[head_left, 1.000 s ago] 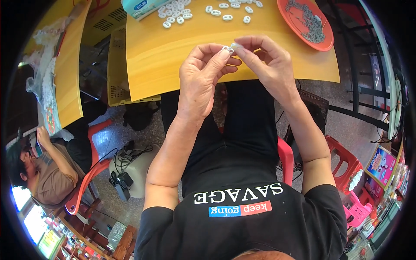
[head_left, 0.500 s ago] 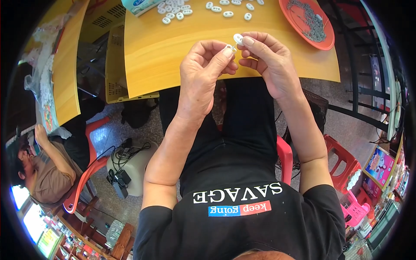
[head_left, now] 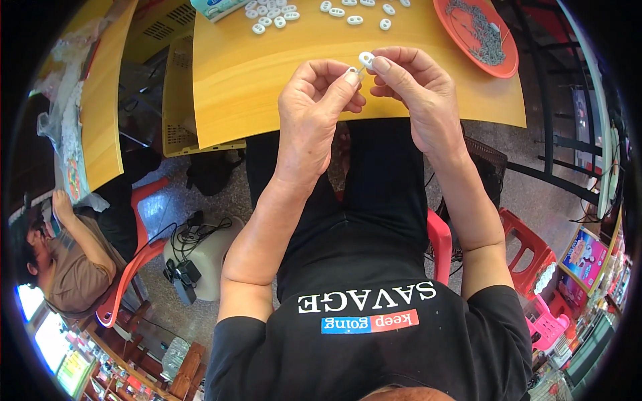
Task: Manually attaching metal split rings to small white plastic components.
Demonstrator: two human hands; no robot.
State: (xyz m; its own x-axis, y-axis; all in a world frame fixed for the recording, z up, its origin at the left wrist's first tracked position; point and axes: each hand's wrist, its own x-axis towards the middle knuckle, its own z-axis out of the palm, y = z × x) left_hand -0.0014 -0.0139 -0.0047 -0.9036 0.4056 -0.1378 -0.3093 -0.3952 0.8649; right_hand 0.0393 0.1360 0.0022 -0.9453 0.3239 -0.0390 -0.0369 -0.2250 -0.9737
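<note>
Both my hands are raised over the near edge of the yellow table point(head_left: 247, 87), fingertips almost meeting. Between thumb and forefinger, my right hand point(head_left: 422, 87) pinches a small white oval two-hole piece point(head_left: 365, 58). My left hand point(head_left: 313, 97) is closed in a pinch on a small whitish piece point(head_left: 352, 71), mostly hidden by the thumb. A thin, light-coloured strand or pin spans the gap between the two; its kind is too small to tell. Similar white two-hole pieces point(head_left: 355, 20) lie scattered beyond my hands.
A red plate point(head_left: 511, 61) heaped with small grey parts point(head_left: 487, 43) stands at the far right. A heap of white pieces point(head_left: 271, 12) lies beside a pale green packet point(head_left: 217, 7). Left, another person point(head_left: 80, 267) sits at a second table point(head_left: 103, 113).
The white oval piece in my right hand has tipped slightly, and the thin strand between the pieces shows straighter. My hands stay in nearly the same place; both pinches hold.
</note>
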